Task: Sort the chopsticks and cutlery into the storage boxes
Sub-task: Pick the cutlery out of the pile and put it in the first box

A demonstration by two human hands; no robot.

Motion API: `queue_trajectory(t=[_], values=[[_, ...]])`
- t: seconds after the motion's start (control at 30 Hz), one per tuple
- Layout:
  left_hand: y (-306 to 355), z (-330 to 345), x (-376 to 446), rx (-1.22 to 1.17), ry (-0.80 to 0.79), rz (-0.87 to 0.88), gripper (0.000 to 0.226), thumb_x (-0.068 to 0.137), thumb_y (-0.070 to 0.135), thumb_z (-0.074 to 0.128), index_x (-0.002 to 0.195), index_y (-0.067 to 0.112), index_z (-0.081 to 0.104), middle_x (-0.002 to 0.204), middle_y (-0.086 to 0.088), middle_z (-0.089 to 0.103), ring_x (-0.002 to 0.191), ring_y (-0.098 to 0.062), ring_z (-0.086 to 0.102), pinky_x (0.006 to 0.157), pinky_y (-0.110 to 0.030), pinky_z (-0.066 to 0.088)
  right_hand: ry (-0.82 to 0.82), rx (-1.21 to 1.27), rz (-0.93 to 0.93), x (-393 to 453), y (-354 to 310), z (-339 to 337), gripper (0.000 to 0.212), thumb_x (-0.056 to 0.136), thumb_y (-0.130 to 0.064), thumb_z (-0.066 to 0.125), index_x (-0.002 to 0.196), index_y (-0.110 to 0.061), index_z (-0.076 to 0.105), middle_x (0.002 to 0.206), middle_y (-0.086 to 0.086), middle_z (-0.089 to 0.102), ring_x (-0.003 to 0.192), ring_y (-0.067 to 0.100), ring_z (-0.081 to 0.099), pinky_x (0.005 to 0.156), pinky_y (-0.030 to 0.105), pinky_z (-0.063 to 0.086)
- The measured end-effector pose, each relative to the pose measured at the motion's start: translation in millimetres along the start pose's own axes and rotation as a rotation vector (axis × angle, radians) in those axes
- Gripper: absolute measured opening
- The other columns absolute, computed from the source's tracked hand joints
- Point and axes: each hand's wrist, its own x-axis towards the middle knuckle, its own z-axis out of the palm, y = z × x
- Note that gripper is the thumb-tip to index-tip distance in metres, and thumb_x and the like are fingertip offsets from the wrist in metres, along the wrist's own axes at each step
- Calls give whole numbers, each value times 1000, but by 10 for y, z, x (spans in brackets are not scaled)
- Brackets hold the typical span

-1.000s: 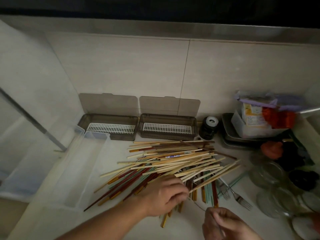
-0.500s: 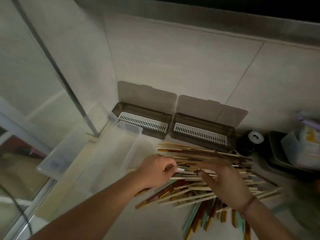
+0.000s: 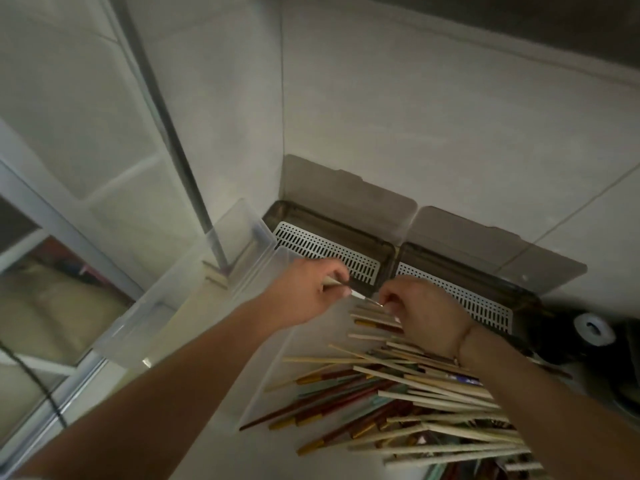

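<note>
A heap of wooden, red and green chopsticks (image 3: 408, 396) lies on the white counter. My left hand (image 3: 304, 292) pinches one end of a thin pale chopstick (image 3: 360, 295) and my right hand (image 3: 419, 310) pinches its other tip, both just in front of the left brown storage box (image 3: 332, 244). That box and the right brown storage box (image 3: 485, 292) stand against the wall with lids up and white slotted grates inside.
Two clear plastic bins (image 3: 194, 292) stand at the left beside a window frame (image 3: 52, 216). A black round container with a white top (image 3: 592, 332) sits right of the brown boxes. Tiled walls meet in the corner behind them.
The view swung left and down. Both hands rose from the heap toward the left brown box, carrying the thin chopstick between them.
</note>
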Motion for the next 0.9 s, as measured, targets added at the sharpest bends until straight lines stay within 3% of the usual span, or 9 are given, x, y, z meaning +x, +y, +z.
queue_trajectory(t=[0.07, 0.13, 0.23, 0.37, 0.53, 0.67, 0.77, 0.9], values=[[-93, -54, 87, 20, 137, -81, 44, 88, 36, 67, 128, 23, 55, 120, 1, 60, 100, -9, 57, 89, -30, 49, 4, -1, 56, 249, 55, -38, 14, 89, -15, 55, 94, -23, 65, 98, -2, 63, 89, 16, 58, 81, 29, 47], [-185, -87, 148, 90, 255, -147, 52, 91, 32, 63, 137, 15, 46, 131, -7, 51, 117, -21, 51, 99, -38, 45, 41, 32, 114, 515, 90, -64, 16, 89, -10, 54, 96, -18, 66, 95, 0, 63, 84, 13, 55, 76, 22, 42], [-280, -73, 196, 322, 143, -153, 43, 96, 31, 49, 135, 13, 47, 134, -7, 50, 126, -24, 41, 109, -39, 37, 63, 106, 189, 914, 107, -24, 19, 91, -4, 51, 98, -12, 67, 92, 1, 61, 83, 13, 53, 74, 19, 39], [-375, 0, 219, 470, 55, -65, 56, 89, 43, 22, 115, 17, 64, 119, -2, 62, 116, -22, 48, 106, -40, 37, -6, 174, 239, 1347, 76, 129, 21, 89, -3, 55, 82, -20, 64, 86, -2, 61, 89, 15, 60, 77, 23, 45], [-454, 42, 237, 528, 53, -54, 37, 91, 38, 36, 107, 22, 65, 109, 1, 65, 106, -22, 54, 103, -40, 36, -16, 252, 308, 1608, 112, 427, 34, 77, 0, 66, 57, -27, 63, 83, 3, 71, 83, 20, 66, 85, 35, 55], [-465, 21, 256, 489, 54, -52, 46, 86, 42, 25, 96, 21, 66, 98, 0, 65, 95, -21, 56, 97, -38, 39, -12, 202, 300, 1631, 54, 582, 30, 79, -9, 70, 60, -32, 63, 92, 1, 73, 88, 16, 65, 88, 27, 52], [-495, 43, 278, 486, 84, -59, 34, 87, 39, 40, 91, 20, 67, 93, 0, 66, 91, -22, 57, 94, -39, 41, 15, 213, 293, 1637, 54, 615, 29, 79, -11, 70, 60, -33, 64, 92, -2, 73, 90, 15, 65, 87, 24, 50], [-483, 62, 287, 500, 98, -59, 27, 89, 39, 47, 93, 20, 66, 96, 0, 65, 95, -22, 56, 96, -38, 39, 25, 242, 254, 1576, 117, 607, 21, 83, -8, 67, 80, -27, 75, 101, 1, 73, 97, 16, 65, 97, 28, 49]])
